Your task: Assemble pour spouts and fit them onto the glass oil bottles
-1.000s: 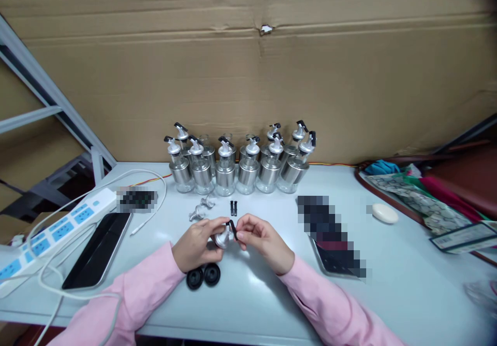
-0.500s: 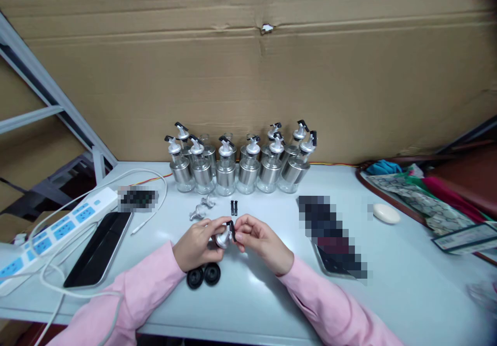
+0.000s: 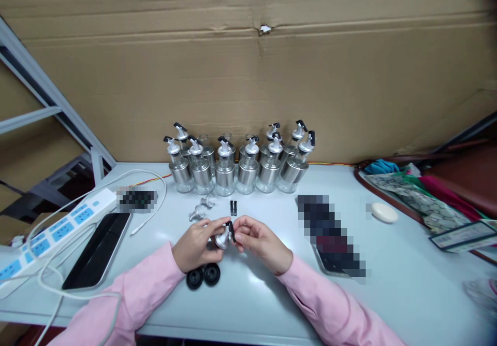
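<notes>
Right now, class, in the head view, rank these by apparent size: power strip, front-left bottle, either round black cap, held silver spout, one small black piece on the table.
1. Power strip
2. Front-left bottle
3. Round black cap and held silver spout: unsure, the latter being partly hidden
4. Small black piece

Legible text: none you can read | flat white rectangular card with a dark green border, at your right: faint print-like marks, too small and blurred for you to make out | flat black slab-shaped device with a pale rim, also right: pixel blocks hide much of its face from you
</notes>
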`<state>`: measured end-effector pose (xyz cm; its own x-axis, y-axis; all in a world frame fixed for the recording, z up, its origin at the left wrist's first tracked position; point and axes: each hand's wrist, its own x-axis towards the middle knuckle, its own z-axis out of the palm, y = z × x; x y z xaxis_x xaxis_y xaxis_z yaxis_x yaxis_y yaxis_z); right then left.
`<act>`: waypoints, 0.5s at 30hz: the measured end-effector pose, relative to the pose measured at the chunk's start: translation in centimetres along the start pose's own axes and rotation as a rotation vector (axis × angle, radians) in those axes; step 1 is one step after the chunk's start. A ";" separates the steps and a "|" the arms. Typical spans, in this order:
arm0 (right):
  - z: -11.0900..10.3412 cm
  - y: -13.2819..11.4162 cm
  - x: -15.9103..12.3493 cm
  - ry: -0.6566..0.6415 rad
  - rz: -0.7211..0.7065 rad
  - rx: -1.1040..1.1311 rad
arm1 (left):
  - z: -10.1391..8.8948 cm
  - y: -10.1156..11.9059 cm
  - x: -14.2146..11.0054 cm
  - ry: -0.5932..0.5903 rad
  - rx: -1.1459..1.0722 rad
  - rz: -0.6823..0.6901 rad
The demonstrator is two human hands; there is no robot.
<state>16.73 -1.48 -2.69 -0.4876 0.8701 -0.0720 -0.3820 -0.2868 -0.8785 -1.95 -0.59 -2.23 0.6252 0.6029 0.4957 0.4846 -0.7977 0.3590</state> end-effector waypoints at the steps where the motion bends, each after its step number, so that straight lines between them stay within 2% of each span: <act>1: 0.0 0.0 0.0 0.003 0.003 0.001 | 0.0 0.0 0.0 0.008 0.001 0.006; 10: 0.5 -0.9 -0.4 0.052 0.038 -0.039 | -0.2 0.1 0.2 -0.024 -0.002 -0.001; 15: 0.4 -0.9 -0.3 0.047 0.048 -0.060 | -0.1 0.0 0.1 0.018 0.013 0.011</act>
<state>16.91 -1.65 -1.71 -0.4662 0.8743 -0.1352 -0.3111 -0.3051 -0.9001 -1.89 -0.51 -2.11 0.6196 0.5938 0.5133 0.4858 -0.8038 0.3434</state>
